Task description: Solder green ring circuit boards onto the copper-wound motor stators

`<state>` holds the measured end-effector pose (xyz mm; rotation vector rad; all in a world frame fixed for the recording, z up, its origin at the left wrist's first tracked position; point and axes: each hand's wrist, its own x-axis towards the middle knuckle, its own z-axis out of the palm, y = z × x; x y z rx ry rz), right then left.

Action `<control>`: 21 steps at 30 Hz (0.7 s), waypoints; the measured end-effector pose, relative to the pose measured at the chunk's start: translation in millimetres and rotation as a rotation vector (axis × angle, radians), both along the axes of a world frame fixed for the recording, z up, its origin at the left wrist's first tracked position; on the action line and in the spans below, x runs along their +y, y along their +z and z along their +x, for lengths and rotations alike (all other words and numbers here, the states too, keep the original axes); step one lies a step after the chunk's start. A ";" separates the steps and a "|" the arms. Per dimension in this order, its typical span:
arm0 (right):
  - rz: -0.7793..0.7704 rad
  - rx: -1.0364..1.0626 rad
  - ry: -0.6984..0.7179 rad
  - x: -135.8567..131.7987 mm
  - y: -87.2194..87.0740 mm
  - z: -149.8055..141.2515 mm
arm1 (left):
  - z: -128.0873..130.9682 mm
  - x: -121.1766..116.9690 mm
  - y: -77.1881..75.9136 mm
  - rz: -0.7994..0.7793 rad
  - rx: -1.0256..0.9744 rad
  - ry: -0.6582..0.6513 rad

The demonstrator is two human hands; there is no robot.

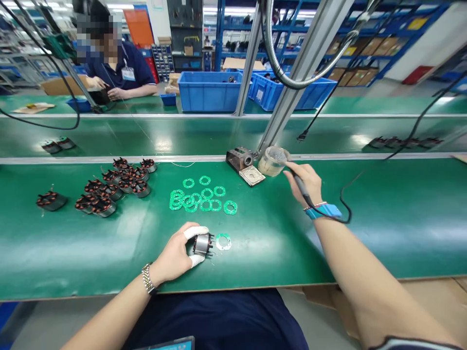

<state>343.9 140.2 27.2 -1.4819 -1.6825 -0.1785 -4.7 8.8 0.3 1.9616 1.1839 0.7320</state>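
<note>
My left hand (177, 253), with white finger cots on thumb and forefinger, grips a small motor stator (203, 244) lying on the green mat. A green ring-shaped board (223, 241) lies just right of the stator. My right hand (305, 182) is closed round a soldering iron (299, 183) with a black cord, its tip reaching toward a clear plastic cup (273, 161). A metal soldering-iron stand (241, 161) with a sponge tray sits left of the cup. Several more green ring boards (202, 198) lie spread in the middle of the mat.
A cluster of copper-wound stators (116, 186) sits at the left, one apart (51, 200). A conveyor belt (182, 136) runs behind the mat, carrying a few stators. Slanted aluminium posts (292, 82) rise behind the cup. Another person (115, 68) works across, beside blue bins (209, 90).
</note>
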 end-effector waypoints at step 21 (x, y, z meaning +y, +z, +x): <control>-0.384 0.523 0.566 -149.5 -19.6 -149.9 | -5.3 -18.5 -1.5 -0.037 0.109 0.023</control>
